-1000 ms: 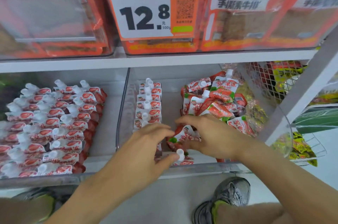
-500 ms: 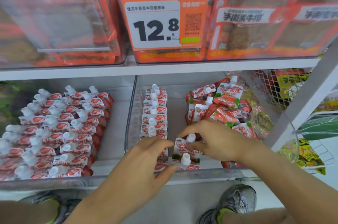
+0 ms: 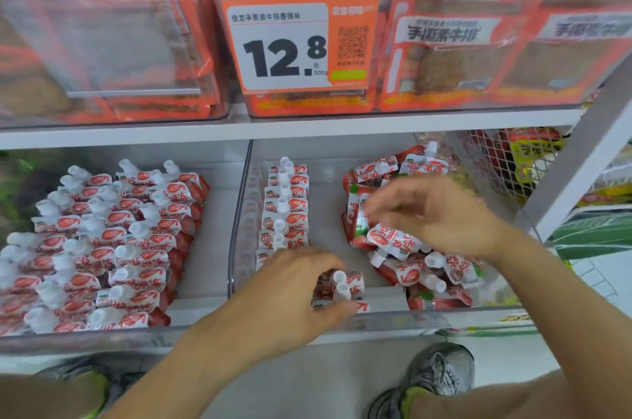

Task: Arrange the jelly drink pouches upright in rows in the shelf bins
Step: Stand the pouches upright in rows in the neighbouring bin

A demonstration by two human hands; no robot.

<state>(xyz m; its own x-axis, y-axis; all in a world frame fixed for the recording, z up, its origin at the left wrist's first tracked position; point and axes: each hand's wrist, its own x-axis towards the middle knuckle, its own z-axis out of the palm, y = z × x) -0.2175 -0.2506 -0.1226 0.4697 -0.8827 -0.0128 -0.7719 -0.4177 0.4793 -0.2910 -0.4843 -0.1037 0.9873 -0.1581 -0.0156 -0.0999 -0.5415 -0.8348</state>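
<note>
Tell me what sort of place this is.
Most likely a shop aisle, probably a snack store: a price tag reading 12.8 with a QR code, clear shelf bins of jelly drink pouches, and packaged snacks on the shelf above.

A white metal shelf board [image 3: 307, 129] is running across the view, carrying clear bins of orange snack packs [image 3: 455, 42] behind an orange price tag [image 3: 297, 45]. A white upright post [image 3: 581, 158] is slanting down the right edge, with white wire mesh [image 3: 502, 162] beside it. Pale grey floor [image 3: 307, 381] is showing below, evenly lit.
</note>
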